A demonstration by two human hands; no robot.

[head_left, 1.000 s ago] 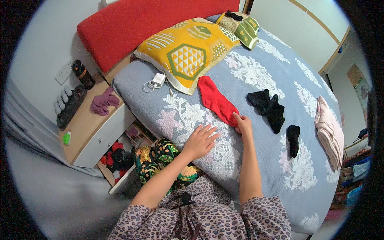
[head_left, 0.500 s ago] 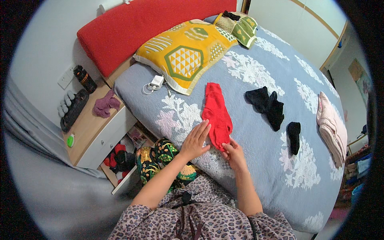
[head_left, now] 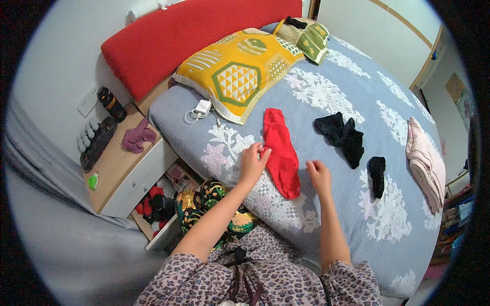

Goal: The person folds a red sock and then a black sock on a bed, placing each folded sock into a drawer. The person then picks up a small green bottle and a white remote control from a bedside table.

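A red sock (head_left: 282, 158) lies flat on the bed (head_left: 367, 265), in front of the person. Its long axis runs away from the body, tilted a little: the narrower far end points toward the pillows and sits slightly left, while the broader, rounded near end points back toward the person and to the right. Which end is the cuff I cannot tell.

The left hand (head_left: 253, 163) is at the sock's left edge, fingers bent and thumb near the forefinger; whether they pinch the fabric is unclear. The right hand (head_left: 319, 177) is apart from the sock, just to its right, with fingers curled inward; I cannot tell whether the tips meet.

Orange markings on the dark bottle (head_left: 111, 104) are too small to read. It stands on the bedside cabinet (head_left: 120, 168) near a purple knitted item (head_left: 139, 136), above an open drawer (head_left: 168, 232).

The bed's blue-grey cover carries white floral patches. Crumpled black socks (head_left: 349, 140), one separate black sock (head_left: 376, 177) and a folded pale pink cloth (head_left: 424, 168) lie rightward. A yellow patterned pillow (head_left: 237, 76) lies before the red headboard (head_left: 194, 46), with a white charger (head_left: 202, 107) near its corner.
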